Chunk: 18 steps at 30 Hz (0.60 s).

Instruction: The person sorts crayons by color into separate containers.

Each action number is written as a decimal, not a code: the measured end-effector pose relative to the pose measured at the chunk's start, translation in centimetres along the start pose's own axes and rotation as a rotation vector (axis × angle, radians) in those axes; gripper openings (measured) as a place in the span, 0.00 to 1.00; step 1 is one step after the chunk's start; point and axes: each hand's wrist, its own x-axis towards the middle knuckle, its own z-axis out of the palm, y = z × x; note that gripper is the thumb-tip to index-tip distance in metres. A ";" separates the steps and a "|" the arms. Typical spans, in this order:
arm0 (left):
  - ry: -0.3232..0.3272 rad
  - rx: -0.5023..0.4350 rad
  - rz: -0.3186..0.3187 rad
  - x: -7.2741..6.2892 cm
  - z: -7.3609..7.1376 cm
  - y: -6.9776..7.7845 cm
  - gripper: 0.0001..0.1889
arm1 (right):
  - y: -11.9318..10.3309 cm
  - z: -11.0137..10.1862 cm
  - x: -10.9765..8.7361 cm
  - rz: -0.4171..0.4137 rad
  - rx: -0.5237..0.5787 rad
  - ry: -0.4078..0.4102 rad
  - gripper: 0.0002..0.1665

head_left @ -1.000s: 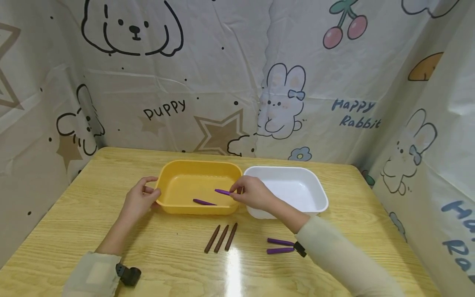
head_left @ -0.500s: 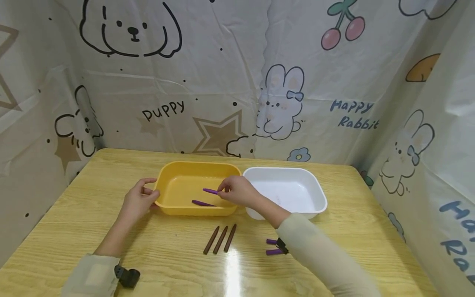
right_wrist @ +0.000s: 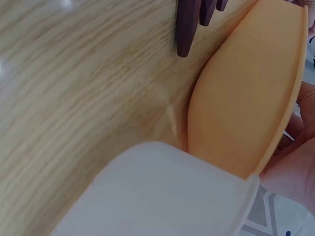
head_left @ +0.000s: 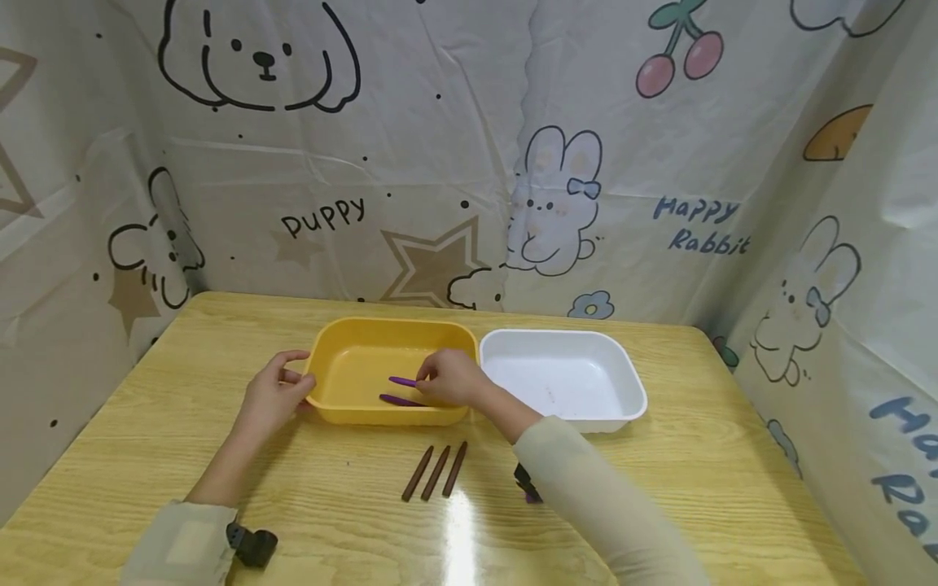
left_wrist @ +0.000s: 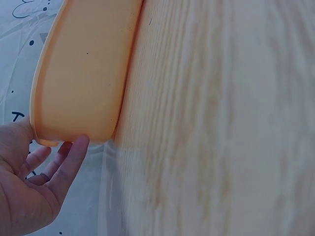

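Note:
In the head view my right hand [head_left: 453,377] pinches a purple crayon [head_left: 403,382] inside the yellow tub [head_left: 392,415], its far end toward the left. Just below it, a second purple crayon [head_left: 399,400] lies on the tub's floor near the front wall. My left hand [head_left: 274,395] grips the tub's left end. The left wrist view shows that left hand [left_wrist: 42,179] at the rim, with fingertips against the outer wall. In the right wrist view the right hand [right_wrist: 300,152] reaches over the tub's rim, and the crayon it holds is hidden.
A white tub [head_left: 564,378] stands right beside the yellow one. Three brown crayons [head_left: 436,472] lie side by side on the wooden table [head_left: 330,505] in front. A bit of purple [head_left: 533,498] shows under the right wrist camera. A printed cloth [head_left: 410,146] hangs behind.
My right hand has moved left and lower into the yellow tub with the purple crayon. Its forearm now covers most of the purple crayons on the table. The left hand stays put.

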 end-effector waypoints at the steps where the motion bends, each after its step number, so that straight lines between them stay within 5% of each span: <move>1: 0.000 0.000 0.000 0.0 0.0 0.0 0.26 | 0.0 0.1 0.1 0.004 0.000 -0.003 0.09; 18: -0.003 0.001 -0.007 -0.1 0.1 0.1 0.26 | -0.1 1.2 1.0 0.067 -0.011 -0.064 0.08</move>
